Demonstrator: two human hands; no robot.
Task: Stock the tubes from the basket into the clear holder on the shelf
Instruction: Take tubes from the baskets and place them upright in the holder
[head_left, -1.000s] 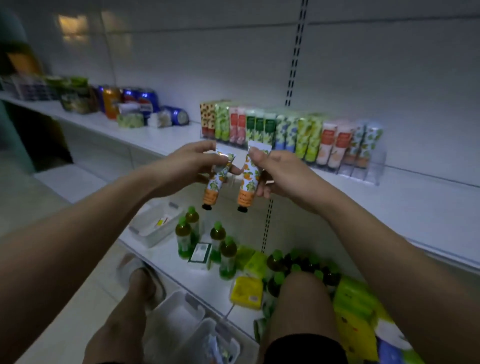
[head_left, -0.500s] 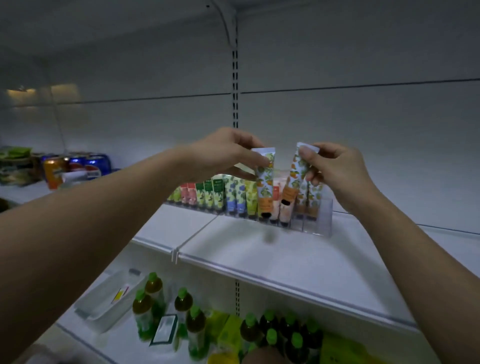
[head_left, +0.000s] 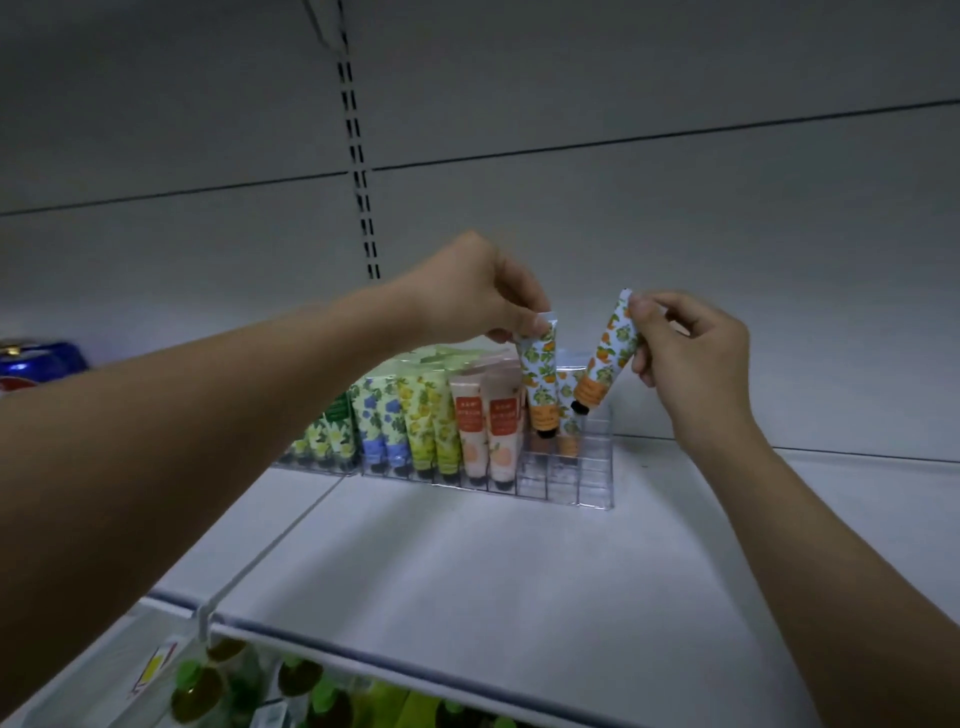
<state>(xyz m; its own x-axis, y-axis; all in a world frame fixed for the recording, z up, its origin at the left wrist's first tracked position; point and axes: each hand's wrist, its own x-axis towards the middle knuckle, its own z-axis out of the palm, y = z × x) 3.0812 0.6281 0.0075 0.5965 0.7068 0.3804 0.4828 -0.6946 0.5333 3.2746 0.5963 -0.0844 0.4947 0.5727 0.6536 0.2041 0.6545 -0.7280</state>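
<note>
My left hand (head_left: 483, 291) pinches the crimped top of an orange-patterned tube (head_left: 540, 384), held upright with its black cap down at the right end of the clear holder (head_left: 592, 483). My right hand (head_left: 691, 343) holds a second orange-patterned tube (head_left: 605, 358) by its top, tilted with the cap pointing down-left over the holder's right end. Rows of tubes (head_left: 415, 421) fill the holder's left and middle slots. One more orange tube (head_left: 569, 431) stands in a back slot. The basket is out of view.
The holder stands at the back of a white shelf (head_left: 519, 571) against a grey back panel with a slotted upright (head_left: 358, 171). Blue cans (head_left: 36, 356) sit far left. Green-capped bottles (head_left: 202, 680) fill the shelf below.
Both hands have moved forward and down to the holder with their tubes. The view has closed in on the shelf, and the left tube now sits at the holder's right slots.
</note>
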